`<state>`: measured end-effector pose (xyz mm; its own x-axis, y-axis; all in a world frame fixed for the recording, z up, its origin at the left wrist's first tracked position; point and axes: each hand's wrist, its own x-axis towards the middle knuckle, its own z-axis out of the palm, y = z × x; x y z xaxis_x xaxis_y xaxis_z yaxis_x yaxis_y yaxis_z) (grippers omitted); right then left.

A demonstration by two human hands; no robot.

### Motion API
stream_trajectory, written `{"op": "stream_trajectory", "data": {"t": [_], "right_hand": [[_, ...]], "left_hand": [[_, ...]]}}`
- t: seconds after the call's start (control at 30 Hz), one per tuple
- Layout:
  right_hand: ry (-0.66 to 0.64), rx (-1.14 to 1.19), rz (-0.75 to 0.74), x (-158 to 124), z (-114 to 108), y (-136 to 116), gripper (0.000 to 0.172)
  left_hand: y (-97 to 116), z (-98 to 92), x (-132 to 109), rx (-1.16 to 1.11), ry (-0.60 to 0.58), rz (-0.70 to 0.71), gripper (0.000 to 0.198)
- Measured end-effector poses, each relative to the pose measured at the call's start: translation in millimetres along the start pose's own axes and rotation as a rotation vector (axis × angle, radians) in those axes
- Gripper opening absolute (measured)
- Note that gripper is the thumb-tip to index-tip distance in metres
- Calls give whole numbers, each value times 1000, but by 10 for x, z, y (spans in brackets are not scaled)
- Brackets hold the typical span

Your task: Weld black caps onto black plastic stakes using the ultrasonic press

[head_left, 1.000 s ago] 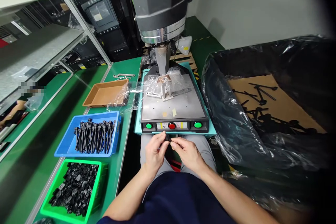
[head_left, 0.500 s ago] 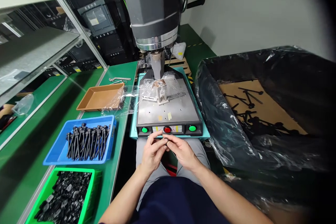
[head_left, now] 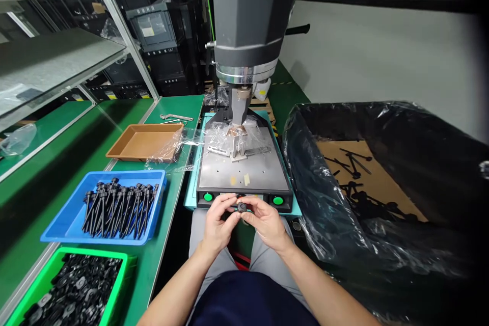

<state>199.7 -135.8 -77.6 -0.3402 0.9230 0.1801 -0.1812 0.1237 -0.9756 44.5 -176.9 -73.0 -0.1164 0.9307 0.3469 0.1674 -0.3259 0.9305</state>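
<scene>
Both hands meet in front of the press machine's button panel, above my lap. Between their fingertips is a small black plastic piece (head_left: 242,207), its rounded face turned up towards me. My left hand (head_left: 220,220) pinches it from the left, thumb below and fingers above. From the right, my right hand (head_left: 266,221) grips it in the same way. Fingers cover its edges, so I cannot tell its full shape. Just beyond the hands, green buttons (head_left: 278,200) sit on the panel, and the red middle one is mostly hidden.
The press head (head_left: 246,20) hangs over a metal fixture (head_left: 237,148) wrapped in clear film. To the left are a brown tray (head_left: 143,143), a blue tray (head_left: 69,221) of black rods and a green bin (head_left: 124,270) of small black parts. A black-lined box (head_left: 305,163) stands right.
My fingers have shifted apart around the black piece, and its face now shows between them. The whole view has tilted slightly; the trays and press look otherwise unchanged.
</scene>
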Motion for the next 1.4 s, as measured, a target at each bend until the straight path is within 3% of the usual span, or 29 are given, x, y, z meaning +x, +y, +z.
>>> {"op": "stream_trajectory", "data": {"t": [0.1,0.17,0.3,0.37,0.47,0.6,0.8,0.9,1.07,1.17,1.3,1.4], "right_hand": [[98,-83,44,150,-111,37,37],[203,-113,83,299,-199,84,44],[315,-121,191,664,-312,216,57],[301,-106,236,856,-320,269,59],[261,-124,229,1138,-290,309,55],[222,-204,152,1460,-227,344,53],[245,-459,-38,1713,-232,338,44],[304,-631,-161,1774,-285,263,41],[411,-721,-300,1915,-353,181,36],[421,-714,-326,2026,-383,167,33],[334,-713,-350,2177,-429,152,31],[340,-685,-305,2302,-455,175,31]], "left_hand": [[-109,5,170,-58,35,-143,28],[-213,20,353,-179,124,-328,26],[-362,50,833,-767,282,-812,24],[-375,69,1077,-1045,282,-909,26],[-348,111,1381,-1241,332,-877,26],[-291,167,1599,-1305,445,-845,11],[-227,198,1593,-1259,381,-770,14],[-222,201,1575,-1201,374,-760,12],[-214,213,1585,-1177,384,-742,8],[-208,224,1599,-1179,387,-747,6],[-210,224,1631,-1185,377,-754,4],[-215,216,1656,-1183,375,-752,4]]}}
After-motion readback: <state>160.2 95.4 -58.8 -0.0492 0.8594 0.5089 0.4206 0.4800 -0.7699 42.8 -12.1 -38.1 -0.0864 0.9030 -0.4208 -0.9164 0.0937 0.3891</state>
